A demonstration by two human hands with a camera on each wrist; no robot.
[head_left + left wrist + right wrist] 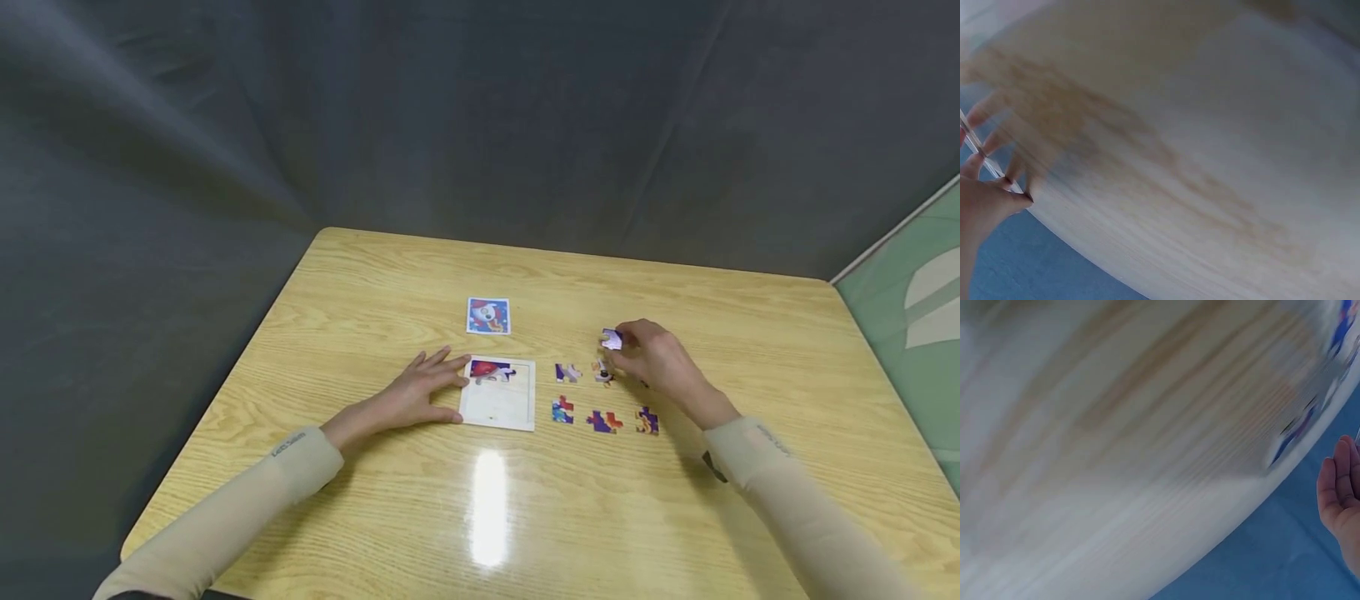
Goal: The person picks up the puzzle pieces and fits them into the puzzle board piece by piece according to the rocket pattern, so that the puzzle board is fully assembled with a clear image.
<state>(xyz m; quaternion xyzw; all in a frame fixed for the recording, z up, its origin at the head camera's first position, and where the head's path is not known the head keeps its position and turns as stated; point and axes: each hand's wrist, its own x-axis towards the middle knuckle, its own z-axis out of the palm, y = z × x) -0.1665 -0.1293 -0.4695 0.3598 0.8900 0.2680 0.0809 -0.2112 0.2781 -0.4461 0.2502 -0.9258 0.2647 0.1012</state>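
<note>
A white square puzzle tray (498, 407) lies flat on the table, with joined pieces (491, 371) along its upper left. My left hand (411, 397) rests at the tray's left edge, fingers spread and touching it; the left wrist view shows the same hand (985, 203) against the tray's edge. To the right, my right hand (667, 367) pinches a purple and white piece (612, 339) between thumb and fingers. Under that hand lies a white and orange piece (602, 372), partly covered. In the right wrist view my hand (1342, 494) is cut off by the frame's edge.
Other loose pieces lie right of the tray: a purple and white one (567, 372), a red and blue one (562, 409), a purple and red one (604, 421) and a purple and orange one (647, 420). A picture card (488, 316) lies above the tray on the wooden table (390, 283).
</note>
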